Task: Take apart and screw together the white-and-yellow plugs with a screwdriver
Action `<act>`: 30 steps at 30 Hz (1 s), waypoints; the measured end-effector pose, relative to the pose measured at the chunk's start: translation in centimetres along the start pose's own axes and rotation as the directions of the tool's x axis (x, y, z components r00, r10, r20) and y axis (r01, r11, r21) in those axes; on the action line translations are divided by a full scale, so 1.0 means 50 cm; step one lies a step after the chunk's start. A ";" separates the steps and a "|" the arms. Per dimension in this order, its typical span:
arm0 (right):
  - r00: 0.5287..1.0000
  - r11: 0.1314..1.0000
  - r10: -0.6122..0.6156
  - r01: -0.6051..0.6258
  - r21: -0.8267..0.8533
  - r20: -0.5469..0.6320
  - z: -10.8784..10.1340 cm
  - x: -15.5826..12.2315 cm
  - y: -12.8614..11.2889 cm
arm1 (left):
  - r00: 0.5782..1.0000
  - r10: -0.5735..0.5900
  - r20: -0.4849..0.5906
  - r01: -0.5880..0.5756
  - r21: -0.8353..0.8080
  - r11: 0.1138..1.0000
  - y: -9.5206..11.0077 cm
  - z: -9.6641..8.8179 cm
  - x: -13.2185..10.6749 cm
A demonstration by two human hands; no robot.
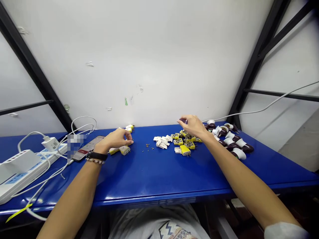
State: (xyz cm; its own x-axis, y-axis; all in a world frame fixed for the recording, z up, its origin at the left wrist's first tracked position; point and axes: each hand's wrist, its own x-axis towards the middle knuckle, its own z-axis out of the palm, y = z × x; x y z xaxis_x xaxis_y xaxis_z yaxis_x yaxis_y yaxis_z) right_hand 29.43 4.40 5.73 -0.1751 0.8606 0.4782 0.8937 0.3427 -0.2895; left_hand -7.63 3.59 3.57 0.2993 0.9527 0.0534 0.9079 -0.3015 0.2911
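Note:
My left hand (117, 138) rests on the blue table (159, 172) with its fingers curled down over a yellow-handled tool (114, 150); a white plug part (125, 150) lies right beside it. My right hand (193, 125) is raised over a pile of yellow and white plug parts (183, 142) and pinches a small dark purple piece (183, 120) at its fingertips. White covers (161, 141) and several tiny screws (147, 146) lie between the two hands.
A row of dark purple and white lamp holders (231, 141) sits at the right rear. On the left lie a phone (88, 147), a white charger (51, 143), a power strip (20, 169) and loose white cables. Black shelf struts rise at both sides.

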 end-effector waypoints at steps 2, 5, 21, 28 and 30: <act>0.998 1.000 -0.026 0.025 -0.007 -0.054 0.001 0.000 -0.001 | 0.993 -0.031 0.118 0.039 -0.064 0.997 -0.013 -0.010 -0.011; 0.988 0.997 -0.070 0.068 -0.022 -0.141 0.003 0.000 -0.005 | 0.974 -0.043 0.221 0.071 -0.121 0.990 -0.011 -0.013 -0.023; 0.950 0.881 -0.085 0.212 0.423 -0.300 0.011 -0.036 -0.079 | 0.899 0.160 0.408 -0.102 -0.162 0.982 0.074 0.000 -0.045; 0.976 0.646 -0.189 0.210 0.734 -0.113 0.064 -0.073 -0.136 | 0.900 0.405 0.163 -0.358 -0.257 0.898 0.185 0.084 -0.035; 0.975 0.615 -0.199 0.205 0.761 -0.102 0.072 -0.082 -0.145 | 0.899 0.427 0.097 -0.391 -0.262 0.882 0.193 0.101 -0.033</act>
State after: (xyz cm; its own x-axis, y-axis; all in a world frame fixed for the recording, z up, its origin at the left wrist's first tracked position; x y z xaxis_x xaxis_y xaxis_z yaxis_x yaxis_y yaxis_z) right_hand 22.19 -0.23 2.90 -0.3063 0.7321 0.6085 0.1996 0.6744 -0.7109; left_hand 2.13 -1.08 1.47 0.6851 0.7241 0.0799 0.6072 -0.6282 0.4866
